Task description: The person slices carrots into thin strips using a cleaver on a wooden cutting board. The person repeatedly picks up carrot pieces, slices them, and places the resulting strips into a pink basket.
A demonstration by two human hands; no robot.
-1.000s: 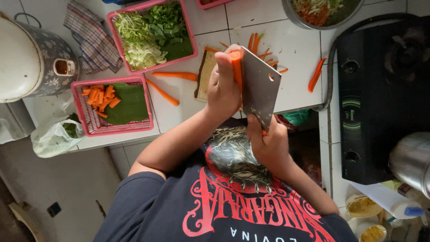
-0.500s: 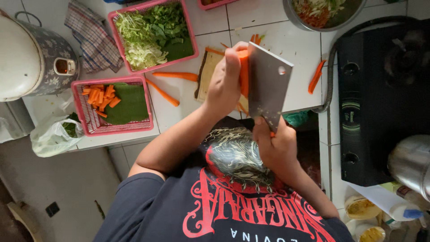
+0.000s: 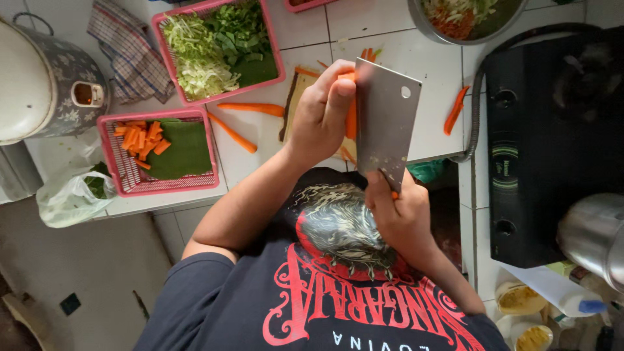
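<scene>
Looking down over the person's shoulders at a white tiled counter. The left hand is curled over a carrot, pinning it on a small wooden cutting board. Its fingertips are tucked back, which I'd guess keeps them away from the edge.

The right hand is closed tight around the handle of a big steel cleaver. The flat of the blade is tilted toward the camera and sits right against the carrot, just right of the left hand's knuckles. Looks like the knuckles are acting as a guide for the blade.

Everything else is close by:
- **Near left:** a pink basket lined with a green leaf holds short carrot sticks.
- **Far side:** a second pink basket has shredded cabbage and chopped greens.
- **Between baskets and board:** a couple of long carrot strips lie loose. One more carrot piece sits right of the cleaver, near the black stove.
- **Far right:** a metal bowl of mixed shredded veg.
- **Far left:** a checked cloth and a floral pot.
- **Near-left edge:** a plastic bag sits on the edge of the counter.
</scene>
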